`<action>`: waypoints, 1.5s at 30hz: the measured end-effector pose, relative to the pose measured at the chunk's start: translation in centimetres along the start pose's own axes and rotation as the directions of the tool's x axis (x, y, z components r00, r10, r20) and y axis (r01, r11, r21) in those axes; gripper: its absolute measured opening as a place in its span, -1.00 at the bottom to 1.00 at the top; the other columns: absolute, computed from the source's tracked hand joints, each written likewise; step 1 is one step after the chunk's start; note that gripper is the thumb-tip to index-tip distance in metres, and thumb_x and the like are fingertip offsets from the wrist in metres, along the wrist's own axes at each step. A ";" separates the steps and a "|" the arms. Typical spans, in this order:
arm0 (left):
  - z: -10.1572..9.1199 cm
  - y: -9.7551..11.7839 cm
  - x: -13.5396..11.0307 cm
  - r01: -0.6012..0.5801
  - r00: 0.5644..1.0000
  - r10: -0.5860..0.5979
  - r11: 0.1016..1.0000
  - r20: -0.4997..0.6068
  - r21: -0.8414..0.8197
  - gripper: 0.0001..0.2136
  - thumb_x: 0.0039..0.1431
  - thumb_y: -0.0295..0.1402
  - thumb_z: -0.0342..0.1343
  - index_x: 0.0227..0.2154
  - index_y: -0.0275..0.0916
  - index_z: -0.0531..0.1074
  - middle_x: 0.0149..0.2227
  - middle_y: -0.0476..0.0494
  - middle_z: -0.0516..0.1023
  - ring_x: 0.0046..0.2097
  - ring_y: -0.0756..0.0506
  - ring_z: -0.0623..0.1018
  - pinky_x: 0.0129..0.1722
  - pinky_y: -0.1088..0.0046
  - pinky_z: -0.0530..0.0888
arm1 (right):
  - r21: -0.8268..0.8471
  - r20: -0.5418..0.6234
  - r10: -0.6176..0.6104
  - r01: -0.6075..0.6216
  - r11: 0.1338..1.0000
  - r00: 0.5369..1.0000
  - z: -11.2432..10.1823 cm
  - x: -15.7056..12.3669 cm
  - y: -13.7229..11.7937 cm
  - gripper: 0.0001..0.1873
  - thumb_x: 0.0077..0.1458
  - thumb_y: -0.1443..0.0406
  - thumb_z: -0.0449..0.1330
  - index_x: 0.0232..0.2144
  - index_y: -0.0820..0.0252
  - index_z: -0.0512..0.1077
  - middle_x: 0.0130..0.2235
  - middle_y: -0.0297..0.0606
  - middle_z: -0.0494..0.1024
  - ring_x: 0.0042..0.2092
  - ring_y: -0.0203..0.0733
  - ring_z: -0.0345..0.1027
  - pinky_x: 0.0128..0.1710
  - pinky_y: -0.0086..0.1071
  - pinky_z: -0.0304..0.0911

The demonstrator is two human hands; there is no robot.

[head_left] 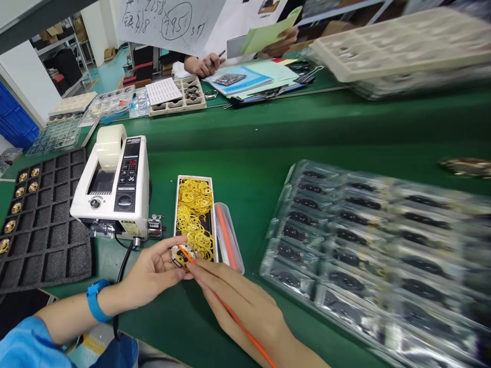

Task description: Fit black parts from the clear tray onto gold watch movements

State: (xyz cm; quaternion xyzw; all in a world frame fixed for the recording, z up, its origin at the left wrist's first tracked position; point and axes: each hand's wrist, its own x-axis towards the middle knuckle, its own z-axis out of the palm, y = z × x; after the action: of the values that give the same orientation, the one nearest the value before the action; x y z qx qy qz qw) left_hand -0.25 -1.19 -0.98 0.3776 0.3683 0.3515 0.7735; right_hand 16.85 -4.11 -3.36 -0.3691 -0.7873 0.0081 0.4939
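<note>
Between the thumb and fingers of my left hand [143, 276] is a round watch movement [177, 255], its face turned up. My right hand [245, 299] grips orange tweezers [247, 331], and their tip rests on or just over the movement. Right behind both hands stands a white box [178, 197] of thin yellow rings [195, 202]; my fingers overlap its near end. A clear plastic case [238, 255] with an orange strip inside lies against the box's right side.
A tape dispenser [134, 204] stands left, beside a black foam tray [57, 255] holding several gold movements. Clear trays [264, 266] of bagged dark parts fill the right. Across the bench, a co-worker's hand [205, 65] holds a pen near a clipboard [264, 94]. Beige trays [345, 76] sit far right.
</note>
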 end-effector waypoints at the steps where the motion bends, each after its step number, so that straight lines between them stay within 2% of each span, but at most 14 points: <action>1: 0.0 0.1 0.0 0.011 1.000 -0.011 1.000 -0.002 0.001 -0.50 -0.03 -0.38 0.36 0.03 -0.18 0.46 -0.39 0.00 0.56 -0.32 0.01 0.55 -0.08 0.38 0.48 | -0.039 0.014 -0.051 0.052 0.998 0.999 0.1 -0.2 0.1 -0.66 0.12 0.58 0.08 -0.09 0.29 0.47 -0.24 -0.05 0.65 -0.18 -0.12 0.58 -0.18 -0.33 0.54; 4: -0.1 0.2 0.0 0.035 0.999 -0.035 0.999 -0.014 -0.015 -0.52 -0.06 -0.42 0.37 -0.01 -0.18 0.49 -0.45 0.05 0.53 -0.38 0.05 0.52 -0.09 0.39 0.48 | -0.120 0.071 -0.148 0.156 0.981 0.986 0.2 -0.3 0.3 -0.62 0.12 0.60 0.06 -0.05 0.32 0.45 -0.23 -0.03 0.65 -0.17 -0.06 0.58 -0.21 -0.26 0.55; 6: -0.1 0.4 0.1 0.047 0.999 -0.048 0.998 -0.015 -0.052 -0.56 -0.08 -0.46 0.37 -0.06 -0.16 0.52 -0.36 0.02 0.58 -0.32 0.03 0.55 -0.06 0.39 0.47 | -0.114 0.084 -0.135 0.144 0.983 0.987 -0.1 -0.2 0.4 -0.65 0.14 0.59 0.05 -0.08 0.31 0.45 -0.24 -0.04 0.65 -0.20 -0.09 0.58 -0.24 -0.29 0.55; 9: 0.0 0.7 0.3 0.096 0.995 -0.097 0.989 -0.009 -0.109 -0.56 -0.11 -0.50 0.37 -0.09 -0.17 0.53 -0.26 -0.05 0.63 -0.20 -0.03 0.60 -0.02 0.37 0.46 | -0.040 0.040 0.053 -0.052 0.998 0.998 -1.0 0.1 0.4 -0.75 0.20 0.52 0.07 -0.16 0.22 0.46 -0.27 -0.13 0.63 -0.28 -0.20 0.57 -0.26 -0.40 0.52; 12: 0.1 0.9 0.4 0.143 0.988 -0.149 0.982 -0.040 -0.120 -0.58 -0.15 -0.46 0.39 -0.13 -0.22 0.53 -0.27 -0.13 0.66 -0.21 -0.09 0.65 -0.10 0.39 0.50 | 0.037 0.013 0.278 -0.278 0.960 0.961 -2.0 0.6 0.4 -0.81 0.22 0.46 0.09 -0.22 0.14 0.46 -0.28 -0.22 0.60 -0.29 -0.25 0.55 -0.26 -0.44 0.49; 16: 0.2 1.0 0.2 0.112 0.987 -0.115 0.993 -0.114 -0.026 -0.64 -0.12 -0.35 0.40 -0.21 -0.30 0.53 -0.37 -0.16 0.66 -0.32 -0.09 0.67 -0.37 0.52 0.52 | 0.126 0.018 0.379 -0.378 0.917 0.925 -2.2 1.0 0.3 -0.79 0.22 0.45 0.09 -0.23 0.09 0.47 -0.30 -0.28 0.58 -0.32 -0.26 0.52 -0.31 -0.46 0.46; 20: 0.2 0.8 0.1 0.077 0.992 -0.065 0.991 -0.109 0.107 -0.65 -0.13 -0.29 0.40 -0.27 -0.33 0.50 -0.45 -0.14 0.62 -0.45 -0.06 0.63 -0.57 0.60 0.44 | 0.160 0.012 0.353 -0.350 0.923 0.936 -1.8 1.0 0.2 -0.77 0.20 0.46 0.10 -0.24 0.10 0.51 -0.30 -0.27 0.58 -0.33 -0.26 0.52 -0.33 -0.46 0.44; 23: 0.1 0.7 0.3 0.084 0.990 -0.061 0.978 -0.124 0.189 -0.70 -0.15 -0.33 0.38 -0.34 -0.34 0.47 -0.51 -0.09 0.58 -0.53 -0.02 0.58 -0.65 0.63 0.36 | 0.137 0.023 0.354 -0.353 0.925 0.935 -1.7 0.6 0.2 -0.78 0.20 0.46 0.11 -0.22 0.10 0.51 -0.27 -0.26 0.59 -0.29 -0.25 0.53 -0.29 -0.46 0.44; 29: 0.2 1.0 0.4 0.133 0.981 -0.085 0.948 -0.173 0.289 -0.79 -0.18 -0.42 0.29 -0.42 -0.33 0.44 -0.57 -0.02 0.53 -0.59 0.04 0.51 -0.69 0.66 0.28 | 0.125 0.038 0.333 -0.335 0.934 0.942 -1.6 0.3 0.2 -0.77 0.19 0.48 0.10 -0.20 0.10 0.46 -0.28 -0.25 0.57 -0.31 -0.26 0.52 -0.30 -0.45 0.42; 34: 0.2 0.9 0.4 0.117 0.981 -0.064 0.948 -0.182 0.295 -0.80 -0.12 -0.36 0.28 -0.43 -0.33 0.45 -0.57 -0.04 0.53 -0.59 0.04 0.51 -0.70 0.65 0.27 | 0.139 0.069 0.265 -0.272 0.952 0.962 -1.9 -0.3 0.2 -0.76 0.23 0.47 0.05 -0.16 0.11 0.43 -0.26 -0.20 0.54 -0.27 -0.23 0.51 -0.29 -0.41 0.39; 36: 0.1 0.8 0.5 0.098 0.983 -0.049 0.957 -0.179 0.273 -0.75 -0.10 -0.30 0.30 -0.38 -0.34 0.46 -0.55 -0.06 0.54 -0.55 0.00 0.55 -0.68 0.64 0.31 | 0.119 0.058 0.246 -0.252 0.960 0.967 -1.9 -0.7 0.3 -0.74 0.31 0.36 -0.04 -0.15 0.12 0.44 -0.24 -0.17 0.52 -0.24 -0.20 0.49 -0.30 -0.38 0.39; 39: 0.1 0.5 0.5 0.076 0.983 -0.037 0.973 -0.177 0.217 -0.64 -0.08 -0.19 0.32 -0.28 -0.34 0.48 -0.48 -0.11 0.57 -0.45 -0.06 0.61 -0.62 0.60 0.40 | 0.091 -0.027 0.205 -0.201 0.975 0.978 -1.7 -0.7 0.3 -0.60 0.36 0.23 -0.18 -0.35 0.12 0.41 -0.34 -0.17 0.47 -0.29 -0.16 0.46 -0.38 -0.34 0.35; 41: 0.1 0.2 0.6 0.071 0.985 -0.040 0.981 -0.168 0.181 -0.59 -0.08 -0.19 0.34 -0.20 -0.34 0.47 -0.42 -0.12 0.59 -0.36 -0.09 0.64 -0.50 0.55 0.49 | 0.073 -0.024 0.176 -0.174 0.982 0.984 -1.3 -0.3 0.2 -0.61 0.37 0.28 -0.19 -0.45 0.11 0.30 -0.48 -0.26 0.42 -0.43 -0.22 0.42 -0.48 -0.39 0.29; 45: 0.2 -0.2 0.5 0.031 0.990 -0.006 0.983 -0.138 0.180 -0.58 -0.07 -0.37 0.35 -0.10 -0.29 0.46 -0.30 -0.09 0.60 -0.25 -0.07 0.62 -0.23 0.45 0.56 | 0.004 0.081 0.184 -0.185 0.983 0.980 -0.2 0.5 0.0 -0.79 0.34 0.39 -0.07 -0.31 0.17 0.32 -0.50 -0.33 0.50 -0.60 -0.37 0.34 -0.59 -0.51 0.23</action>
State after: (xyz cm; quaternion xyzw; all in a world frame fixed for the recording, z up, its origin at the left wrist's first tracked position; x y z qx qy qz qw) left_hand 0.22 -0.92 -1.16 0.4182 0.4545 0.3345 0.7118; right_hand 16.89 -3.87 -2.89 -0.4369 -0.7689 0.0734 0.4610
